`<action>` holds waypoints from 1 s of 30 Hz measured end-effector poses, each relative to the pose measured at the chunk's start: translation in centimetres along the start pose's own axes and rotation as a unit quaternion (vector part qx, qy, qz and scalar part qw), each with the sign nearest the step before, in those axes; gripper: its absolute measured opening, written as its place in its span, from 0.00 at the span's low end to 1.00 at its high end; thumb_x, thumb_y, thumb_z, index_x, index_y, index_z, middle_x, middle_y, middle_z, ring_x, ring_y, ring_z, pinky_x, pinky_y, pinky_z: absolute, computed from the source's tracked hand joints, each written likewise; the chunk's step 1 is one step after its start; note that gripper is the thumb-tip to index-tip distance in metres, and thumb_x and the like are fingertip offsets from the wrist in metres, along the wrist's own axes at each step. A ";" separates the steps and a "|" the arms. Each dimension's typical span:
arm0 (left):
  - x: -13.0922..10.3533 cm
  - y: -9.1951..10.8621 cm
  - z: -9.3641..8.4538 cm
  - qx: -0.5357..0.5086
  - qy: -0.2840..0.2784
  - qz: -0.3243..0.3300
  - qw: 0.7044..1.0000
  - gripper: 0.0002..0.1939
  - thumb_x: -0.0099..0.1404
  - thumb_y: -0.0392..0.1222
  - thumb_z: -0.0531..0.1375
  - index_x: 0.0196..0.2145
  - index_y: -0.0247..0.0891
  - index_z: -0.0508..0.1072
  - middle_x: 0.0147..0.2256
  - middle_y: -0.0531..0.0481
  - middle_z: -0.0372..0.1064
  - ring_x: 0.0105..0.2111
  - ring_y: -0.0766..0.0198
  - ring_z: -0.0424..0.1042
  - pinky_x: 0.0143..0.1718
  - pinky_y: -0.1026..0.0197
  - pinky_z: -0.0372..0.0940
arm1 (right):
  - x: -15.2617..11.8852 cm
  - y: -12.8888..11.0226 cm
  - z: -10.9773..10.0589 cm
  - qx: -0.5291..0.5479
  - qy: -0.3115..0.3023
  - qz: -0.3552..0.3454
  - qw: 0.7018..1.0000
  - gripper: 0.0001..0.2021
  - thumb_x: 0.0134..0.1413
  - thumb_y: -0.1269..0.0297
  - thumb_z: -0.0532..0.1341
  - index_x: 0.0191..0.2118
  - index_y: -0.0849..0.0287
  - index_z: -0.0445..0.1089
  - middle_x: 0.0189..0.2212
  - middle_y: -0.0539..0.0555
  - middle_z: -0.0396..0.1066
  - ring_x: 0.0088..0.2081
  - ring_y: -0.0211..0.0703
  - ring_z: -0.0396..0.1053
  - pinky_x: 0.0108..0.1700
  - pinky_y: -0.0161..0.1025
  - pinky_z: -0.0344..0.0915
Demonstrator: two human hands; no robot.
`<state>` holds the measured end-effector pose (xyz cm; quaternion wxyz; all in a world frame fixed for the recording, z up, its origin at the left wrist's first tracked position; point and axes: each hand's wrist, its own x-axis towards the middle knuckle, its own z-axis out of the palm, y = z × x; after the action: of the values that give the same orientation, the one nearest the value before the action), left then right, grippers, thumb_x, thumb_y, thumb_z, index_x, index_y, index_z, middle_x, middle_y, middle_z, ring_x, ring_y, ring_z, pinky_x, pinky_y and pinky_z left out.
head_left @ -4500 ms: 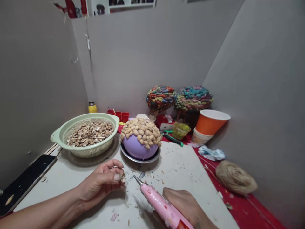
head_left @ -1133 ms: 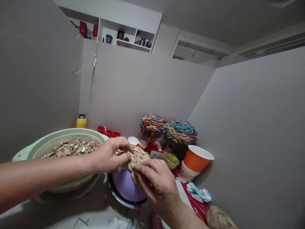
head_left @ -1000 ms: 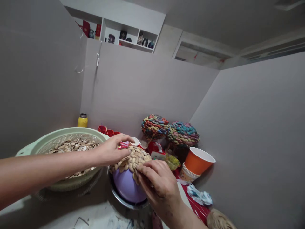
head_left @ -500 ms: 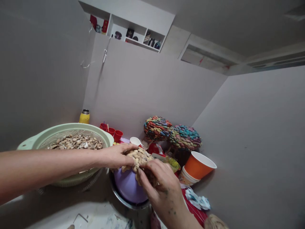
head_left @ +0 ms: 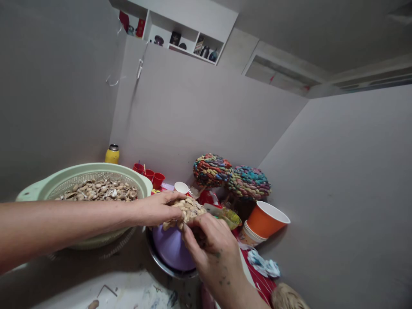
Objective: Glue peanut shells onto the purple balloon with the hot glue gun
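A smooth purple rounded form point(head_left: 172, 249) sits in a metal bowl point(head_left: 161, 267), its upper part crusted with tan peanut shells point(head_left: 189, 208). Over the top of this crust my left hand point(head_left: 161, 208) lies with its fingers spread and thumb stretched out; some fingertips are hidden behind the shells. On the near right side, my right hand point(head_left: 214, 244) pinches thumb against forefinger at the edge of the crust, where a peanut shell shows at the tips. Dark specks mark the back of this hand. More shells fill a green colander point(head_left: 146, 182) beyond my left forearm.
Red cups point(head_left: 157, 180), a white cup point(head_left: 181, 188) and a yellow bottle point(head_left: 112, 154) stand toward the wall. Two multicoloured bumpy domes point(head_left: 212, 169) lie behind my hands. Orange paper buckets point(head_left: 268, 219) and a stained cloth point(head_left: 262, 264) are at right. A hex key point(head_left: 107, 289) lies in front.
The whole view has shifted slightly, with things appearing a little higher and further left. Both hands keep nearly the same places on the shell crust.
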<state>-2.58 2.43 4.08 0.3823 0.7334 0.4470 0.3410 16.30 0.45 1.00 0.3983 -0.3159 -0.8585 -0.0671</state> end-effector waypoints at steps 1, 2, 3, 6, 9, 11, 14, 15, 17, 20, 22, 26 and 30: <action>0.0 -0.1 0.0 0.004 -0.001 0.000 1.000 0.28 0.51 0.39 0.57 0.52 0.42 0.69 0.51 0.51 0.72 0.56 0.50 0.64 0.56 0.54 0.61 | 0.0 0.0 0.0 -0.002 0.001 0.000 1.000 0.06 0.59 0.72 0.57 0.31 0.56 0.64 0.29 0.51 0.68 0.32 0.46 0.63 0.36 0.40 0.52; 0.0 -0.1 0.1 0.010 -0.003 0.001 1.000 0.29 0.52 0.40 0.57 0.54 0.41 0.68 0.53 0.50 0.70 0.56 0.50 0.64 0.57 0.53 0.60 | 0.0 -0.1 0.0 -0.005 0.000 -0.001 1.000 0.06 0.59 0.72 0.57 0.31 0.56 0.64 0.29 0.51 0.68 0.32 0.46 0.63 0.36 0.40 0.52; 0.0 -0.1 0.1 0.016 -0.005 0.001 1.000 0.30 0.52 0.41 0.57 0.55 0.40 0.67 0.54 0.49 0.69 0.56 0.50 0.64 0.58 0.53 0.59 | 0.0 -0.1 0.0 -0.007 0.001 -0.004 1.000 0.06 0.59 0.72 0.57 0.31 0.56 0.64 0.29 0.52 0.68 0.32 0.46 0.64 0.36 0.41 0.52; -0.2 0.1 0.2 0.020 -0.011 -0.005 1.000 0.32 0.53 0.41 0.57 0.57 0.36 0.64 0.56 0.45 0.67 0.56 0.51 0.65 0.58 0.53 0.58 | 0.0 -0.1 -0.3 0.004 0.005 -0.023 1.000 0.05 0.60 0.72 0.57 0.33 0.56 0.65 0.29 0.52 0.69 0.32 0.46 0.65 0.35 0.41 0.54; -0.4 0.4 0.3 0.014 -0.014 -0.007 1.000 0.30 0.53 0.40 0.57 0.55 0.37 0.67 0.53 0.47 0.70 0.56 0.51 0.65 0.57 0.53 0.60 | -0.7 0.0 -0.7 0.033 0.008 -0.050 0.998 0.04 0.60 0.73 0.58 0.35 0.57 0.66 0.31 0.52 0.70 0.33 0.45 0.66 0.36 0.41 0.57; -0.6 0.5 0.4 0.020 -0.013 -0.003 1.000 0.28 0.53 0.40 0.57 0.54 0.38 0.68 0.53 0.47 0.71 0.55 0.51 0.65 0.56 0.53 0.60 | -1.4 0.3 -1.0 0.037 0.014 -0.077 0.996 0.05 0.59 0.75 0.59 0.38 0.57 0.68 0.32 0.53 0.71 0.33 0.45 0.67 0.38 0.42 0.58; -0.7 0.2 0.4 0.026 -0.009 -0.002 1.000 0.30 0.54 0.41 0.58 0.56 0.38 0.66 0.55 0.46 0.68 0.54 0.53 0.67 0.56 0.54 0.61 | -2.4 0.8 -1.2 0.023 0.023 -0.115 0.993 0.09 0.57 0.78 0.60 0.43 0.61 0.69 0.34 0.56 0.71 0.35 0.45 0.67 0.39 0.43 0.60; -0.7 0.1 0.4 0.024 -0.009 -0.004 1.000 0.31 0.54 0.42 0.58 0.57 0.37 0.65 0.55 0.45 0.68 0.54 0.53 0.67 0.56 0.55 0.60 | -2.6 0.9 -1.3 0.017 0.025 -0.125 0.992 0.11 0.57 0.78 0.60 0.45 0.63 0.69 0.35 0.57 0.71 0.36 0.46 0.67 0.39 0.44 0.60; -0.6 0.0 0.4 0.025 -0.010 -0.007 1.000 0.32 0.54 0.42 0.58 0.58 0.37 0.64 0.55 0.45 0.68 0.54 0.53 0.67 0.57 0.55 0.60 | -2.8 1.0 -1.4 0.006 0.028 -0.141 0.990 0.13 0.57 0.79 0.59 0.48 0.65 0.68 0.36 0.59 0.71 0.36 0.46 0.67 0.38 0.44 0.60; -0.5 -0.1 0.3 0.037 -0.005 -0.005 0.999 0.33 0.53 0.42 0.58 0.58 0.36 0.64 0.56 0.44 0.67 0.55 0.52 0.66 0.58 0.54 0.59 | -2.6 0.9 -1.3 -0.007 0.037 -0.156 0.987 0.14 0.58 0.79 0.58 0.49 0.66 0.67 0.35 0.59 0.71 0.35 0.46 0.67 0.36 0.44 0.60; -0.5 0.0 0.3 0.042 -0.004 0.000 0.999 0.33 0.54 0.42 0.58 0.58 0.36 0.64 0.56 0.44 0.66 0.55 0.53 0.66 0.57 0.55 0.59 | -2.3 0.9 -1.2 -0.015 0.039 -0.159 0.986 0.14 0.58 0.79 0.58 0.50 0.66 0.67 0.34 0.59 0.71 0.34 0.46 0.67 0.36 0.44 0.59; -0.6 0.1 0.3 0.031 -0.014 0.002 0.999 0.31 0.55 0.42 0.57 0.58 0.37 0.64 0.54 0.46 0.69 0.53 0.55 0.68 0.55 0.57 0.61 | -2.0 0.9 -0.8 -0.036 0.035 -0.162 0.986 0.13 0.58 0.78 0.58 0.49 0.68 0.68 0.32 0.59 0.70 0.33 0.47 0.66 0.35 0.44 0.59; -0.6 0.3 0.5 0.028 -0.015 0.003 1.000 0.30 0.55 0.41 0.57 0.57 0.37 0.65 0.53 0.46 0.70 0.54 0.54 0.67 0.56 0.57 0.61 | -1.9 0.9 -0.8 -0.053 0.035 -0.175 0.983 0.12 0.58 0.78 0.58 0.48 0.69 0.68 0.31 0.60 0.70 0.32 0.47 0.66 0.35 0.45 0.58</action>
<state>-2.27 1.68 4.01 0.3672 0.7501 0.4481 0.3189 18.23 -0.08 0.08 0.3933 -0.1790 -0.8812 -0.1920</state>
